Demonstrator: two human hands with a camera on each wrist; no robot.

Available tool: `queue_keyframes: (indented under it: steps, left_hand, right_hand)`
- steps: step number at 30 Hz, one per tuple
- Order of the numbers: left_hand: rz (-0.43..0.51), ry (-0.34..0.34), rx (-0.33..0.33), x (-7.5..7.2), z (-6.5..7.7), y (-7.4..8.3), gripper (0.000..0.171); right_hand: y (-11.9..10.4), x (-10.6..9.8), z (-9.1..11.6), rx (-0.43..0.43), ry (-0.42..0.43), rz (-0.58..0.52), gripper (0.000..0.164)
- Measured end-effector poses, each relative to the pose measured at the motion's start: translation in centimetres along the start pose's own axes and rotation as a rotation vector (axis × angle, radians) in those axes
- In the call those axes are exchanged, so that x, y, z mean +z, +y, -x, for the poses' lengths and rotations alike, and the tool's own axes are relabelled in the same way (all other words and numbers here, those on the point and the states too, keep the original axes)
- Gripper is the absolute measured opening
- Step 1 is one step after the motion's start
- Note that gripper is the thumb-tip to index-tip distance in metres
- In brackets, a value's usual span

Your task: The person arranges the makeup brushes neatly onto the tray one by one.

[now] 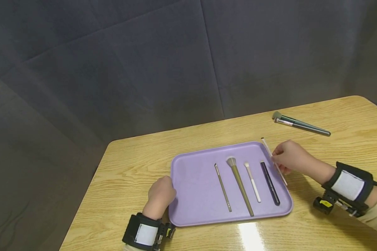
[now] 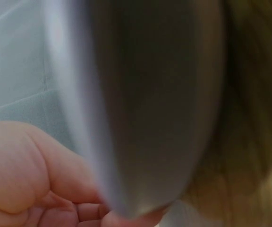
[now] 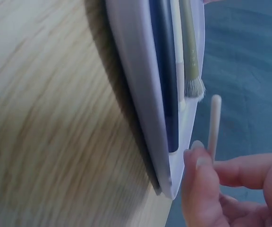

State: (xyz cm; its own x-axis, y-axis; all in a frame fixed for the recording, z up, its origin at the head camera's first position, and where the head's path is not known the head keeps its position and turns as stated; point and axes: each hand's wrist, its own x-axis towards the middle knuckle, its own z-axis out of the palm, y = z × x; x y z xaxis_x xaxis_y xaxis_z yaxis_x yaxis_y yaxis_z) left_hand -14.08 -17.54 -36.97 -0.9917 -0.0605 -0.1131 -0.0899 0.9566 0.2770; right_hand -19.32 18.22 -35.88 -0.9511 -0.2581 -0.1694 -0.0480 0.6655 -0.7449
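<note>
A lilac tray lies on the table, and my left hand grips its left rim between thumb and fingers. Over the right rim, my right hand pinches a thin pale makeup brush with a small dark tip. The brush's rounded handle end shows beyond the fingertips in the right wrist view. Inside the tray lie a slim olive brush, a large olive brush with fluffy bristles, a white-handled brush and a black-handled brush, roughly side by side.
Behind the right hand, a green brush and a dark grey brush with a silver collar lie together on the wooden table. A dark grey curtain hangs behind the table's far edge.
</note>
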Motion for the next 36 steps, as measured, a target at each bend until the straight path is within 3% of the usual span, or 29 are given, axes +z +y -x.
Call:
queue_keyframes:
  steps: [36]
  left_hand:
    - [-0.004,0.007,0.007,-0.1,0.0,0.1,0.010]
  right_hand:
    - [-2.0,2.7,-0.2,-0.071,-0.029,-0.060,0.013]
